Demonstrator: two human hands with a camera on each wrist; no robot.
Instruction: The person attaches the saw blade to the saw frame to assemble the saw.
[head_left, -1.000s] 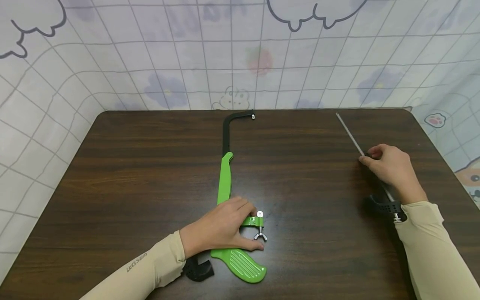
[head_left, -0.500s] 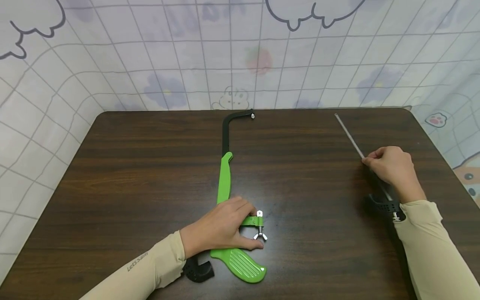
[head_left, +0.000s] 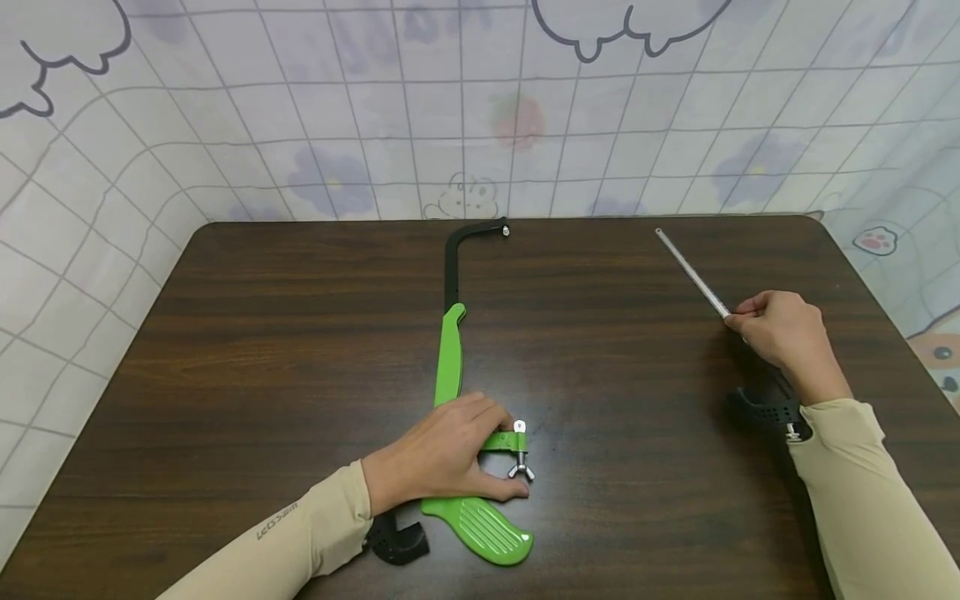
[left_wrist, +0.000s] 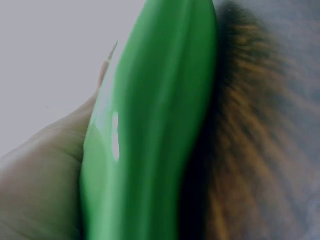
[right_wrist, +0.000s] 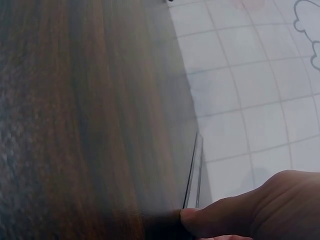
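Note:
A hacksaw frame [head_left: 448, 358] with a green handle and a black front arm lies lengthwise on the table. My left hand [head_left: 450, 454] grips its green middle, fingers over the top and thumb by the wing nut [head_left: 521, 471]. In the left wrist view the green handle [left_wrist: 150, 120] fills the middle, with part of the hand [left_wrist: 45, 180] beside it. At the right, my right hand [head_left: 780, 333] pinches a thin silver hacksaw blade [head_left: 692, 271] between thumb and fingers. The blade's far end points to the back left; its near part runs hidden under the hand.
The dark wooden table [head_left: 285, 375] ends at a back edge, close behind the black arm's tip. A white gridded cloth [head_left: 390, 108] hangs behind it and at both sides. Black wrist mounts [head_left: 397, 540] sit under both sleeves.
The blade has turned in my right hand: its far tip has swung slightly left and its flat side shows more. The left hand and the hacksaw frame have stayed in place.

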